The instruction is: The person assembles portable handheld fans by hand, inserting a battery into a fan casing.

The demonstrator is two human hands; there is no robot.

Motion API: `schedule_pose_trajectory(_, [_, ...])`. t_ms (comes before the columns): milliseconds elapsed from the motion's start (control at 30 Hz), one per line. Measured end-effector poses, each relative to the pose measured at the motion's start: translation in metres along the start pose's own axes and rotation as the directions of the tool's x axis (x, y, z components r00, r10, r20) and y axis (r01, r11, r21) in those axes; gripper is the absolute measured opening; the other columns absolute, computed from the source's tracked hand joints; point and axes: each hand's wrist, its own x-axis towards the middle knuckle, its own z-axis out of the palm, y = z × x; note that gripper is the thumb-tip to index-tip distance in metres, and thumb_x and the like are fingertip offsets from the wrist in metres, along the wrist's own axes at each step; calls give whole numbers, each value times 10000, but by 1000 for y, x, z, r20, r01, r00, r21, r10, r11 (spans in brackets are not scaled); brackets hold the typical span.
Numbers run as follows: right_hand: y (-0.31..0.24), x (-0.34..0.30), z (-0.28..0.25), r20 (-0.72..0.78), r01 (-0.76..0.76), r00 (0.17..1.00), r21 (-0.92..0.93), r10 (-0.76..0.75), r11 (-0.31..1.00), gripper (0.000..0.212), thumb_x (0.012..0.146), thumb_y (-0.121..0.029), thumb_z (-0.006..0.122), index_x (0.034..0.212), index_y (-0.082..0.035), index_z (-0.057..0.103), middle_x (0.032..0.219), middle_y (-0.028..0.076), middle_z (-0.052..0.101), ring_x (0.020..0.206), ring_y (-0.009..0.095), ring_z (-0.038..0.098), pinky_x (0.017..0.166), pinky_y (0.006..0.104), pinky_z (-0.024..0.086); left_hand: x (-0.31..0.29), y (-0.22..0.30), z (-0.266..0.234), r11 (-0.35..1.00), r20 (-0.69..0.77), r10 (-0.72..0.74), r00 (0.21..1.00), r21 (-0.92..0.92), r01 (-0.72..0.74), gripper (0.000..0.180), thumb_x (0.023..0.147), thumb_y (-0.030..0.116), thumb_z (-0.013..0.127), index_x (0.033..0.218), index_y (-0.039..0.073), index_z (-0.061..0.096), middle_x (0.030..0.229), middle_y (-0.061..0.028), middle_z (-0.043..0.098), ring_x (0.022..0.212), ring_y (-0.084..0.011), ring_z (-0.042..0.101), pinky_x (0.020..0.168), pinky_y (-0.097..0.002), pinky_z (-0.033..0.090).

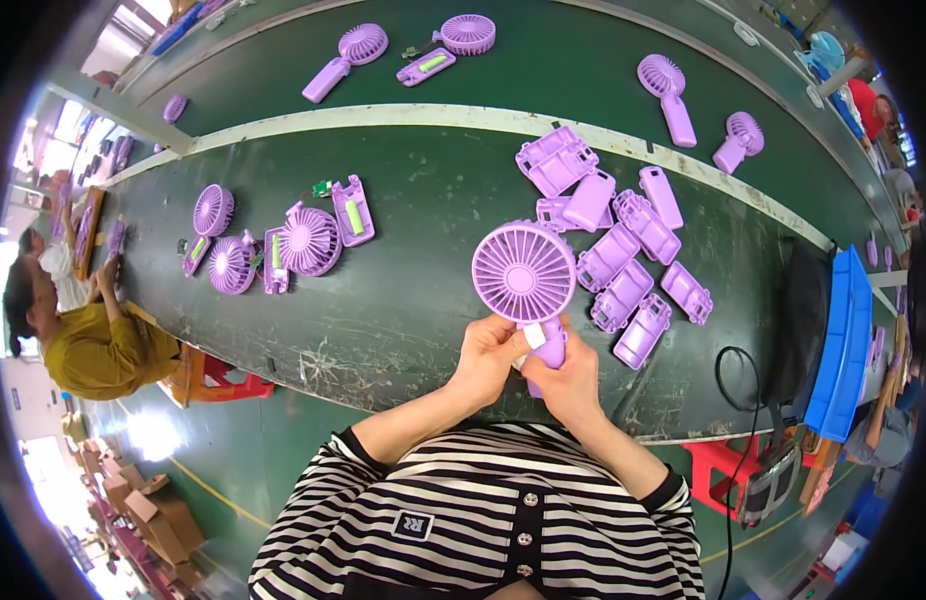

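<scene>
At the left end of the dark green, scuffed tabletop [413,300], a co-worker in a mustard-yellow top [108,350] is sitting. Between that end and the middle, three round purple plastic fan heads with radial grilles [311,242] are lying in a loose group, well in from the near edge; beside them, narrow purple handle shells holding yellow-green cylinders [354,212] are lying open, and a small green circuit board [323,188] is resting by the rightmost shell. Past the far edge, beyond a pale, worn rail [463,116], more purple fans [363,45] are lying on a green surface. Near the middle of the near edge, the left hand [486,358] is gripping the neck of a purple plastic handheld fan [523,272], a white wrap [534,336] showing at its thumb. The fan's round head is pointing toward the far edge, while the right hand [570,378] is closing around the handle from the other side. Farther right, hollow purple plastic casings [650,228] are lying scattered from near the far edge toward the near one. At the right end, a long blue plastic tray [841,345] is standing.
</scene>
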Motion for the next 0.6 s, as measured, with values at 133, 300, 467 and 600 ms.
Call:
schedule_pose_trajectory(133, [0,11,-1,83,39,996,-9,-38,999,318,668,-118,650,953,-13,555,626,77,573,511,136,533,515,289,451,6,3,-6,997,-58,-31,998,73,36,244,846,105,554,1047,-28,585,963,-80,632,859,-131,586,781,-265,458])
schedule_pose_trajectory(300, [5,22,-5,143,5,990,41,-11,999,333,674,-149,671,952,-7,554,654,75,580,544,138,544,523,282,450,20,20,0,984,-55,-172,984,-56,169,273,824,85,554,1073,-27,560,1018,-105,620,921,-159,584,824,-286,461])
schedule_pose_trajectory(467, [15,26,-7,213,-64,976,144,32,987,312,686,-74,648,972,3,551,769,18,575,652,75,525,571,236,442,23,22,-5,991,44,-134,990,21,134,288,800,39,558,1080,-30,548,1013,-112,617,917,-158,591,805,-276,471])
schedule_pose_trajectory(600, [21,24,-8,259,-109,965,285,33,952,298,702,-32,606,990,11,544,797,49,588,657,109,566,577,253,467,20,15,-9,991,45,-86,995,108,81,316,790,19,573,1101,-25,534,1023,-105,608,884,-136,590,740,-254,482])
